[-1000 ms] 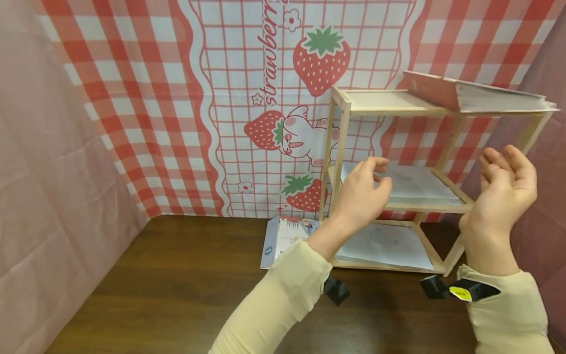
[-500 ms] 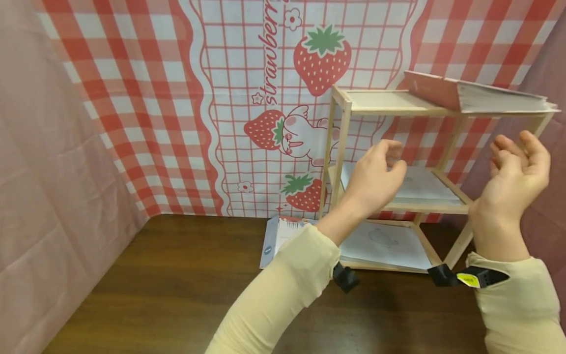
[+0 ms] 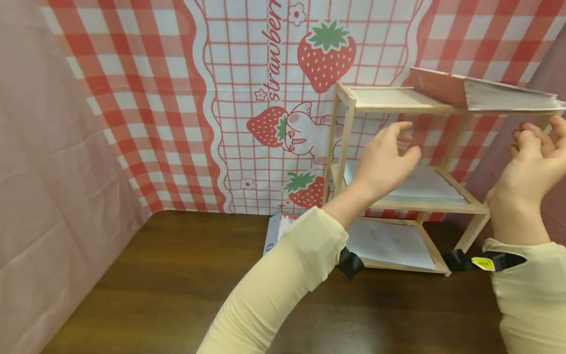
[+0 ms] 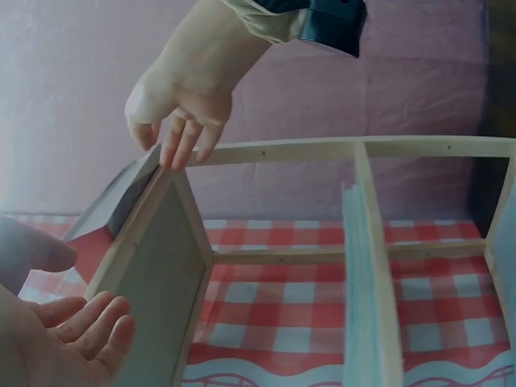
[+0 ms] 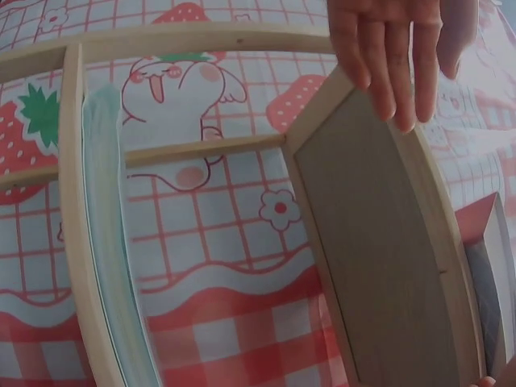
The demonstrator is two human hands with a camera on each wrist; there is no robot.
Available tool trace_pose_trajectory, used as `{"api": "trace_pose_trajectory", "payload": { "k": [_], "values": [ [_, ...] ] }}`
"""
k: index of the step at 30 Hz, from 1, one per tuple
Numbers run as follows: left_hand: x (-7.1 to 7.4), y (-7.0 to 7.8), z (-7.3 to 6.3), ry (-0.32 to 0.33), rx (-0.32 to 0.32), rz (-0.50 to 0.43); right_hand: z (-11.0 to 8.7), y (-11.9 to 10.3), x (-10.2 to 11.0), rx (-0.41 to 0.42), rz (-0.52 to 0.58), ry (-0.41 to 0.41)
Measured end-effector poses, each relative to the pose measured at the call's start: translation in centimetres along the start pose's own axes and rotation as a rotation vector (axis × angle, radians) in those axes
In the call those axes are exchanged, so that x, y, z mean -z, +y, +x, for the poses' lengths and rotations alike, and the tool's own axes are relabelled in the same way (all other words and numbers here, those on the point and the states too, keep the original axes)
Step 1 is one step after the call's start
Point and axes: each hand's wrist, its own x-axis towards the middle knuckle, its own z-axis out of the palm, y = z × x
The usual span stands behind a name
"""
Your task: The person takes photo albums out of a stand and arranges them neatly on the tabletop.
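In the head view my left hand hovers before the wooden shelf rack, fingers loosely bent with nothing in them. My right hand is at the rack's right side, palm up and fingers bent, also holding nothing. The left wrist view has the right fingertips overlapping the corner of the top shelf, near the red book. Lying on the right part of the top shelf is that thick red book, pages facing front. Seen from the right wrist, the left hand overlaps the top board's other corner.
Paper stacks lie on the middle shelf and bottom shelf, the lower with a faint drawing. A blue and white booklet is partly behind the left sleeve. Checked strawberry cloth hangs behind the brown table.
Both hands have risen and shifted right, up toward the top shelf. The left sleeve now covers more of the booklet. Rack and red book stay in place, apart from a slight view shift.
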Motion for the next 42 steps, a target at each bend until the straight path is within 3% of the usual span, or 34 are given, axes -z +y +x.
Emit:
{"api": "trace_pose_trajectory", "payload": {
  "k": [7,14,21,23,35,42],
  "values": [
    [0.7,0.6,1.1,-0.010,0.007,-0.041,0.8,-0.2,0.5,-0.012,-0.012,-0.049],
    [0.1,-0.1,0.7,-0.059,-0.011,-0.116,1.0,0.3,1.0,-0.023,-0.099,-0.078],
    [-0.8,-0.1,1.2,-0.170,0.030,-0.367,1.8,-0.1,1.3,-0.060,-0.060,-0.065],
    [-1.0,0.0,1.4,-0.183,0.036,-0.393,1.9,-0.1,1.2,-0.058,-0.072,-0.063],
    [-1.8,1.4,2.2,-0.216,0.015,-0.395,2.1,-0.3,0.4,0.004,-0.105,-0.079],
    [-2.7,1.9,2.7,-0.240,-0.015,-0.309,2.7,-0.9,0.2,-0.024,-0.131,-0.094]
  ]
}}
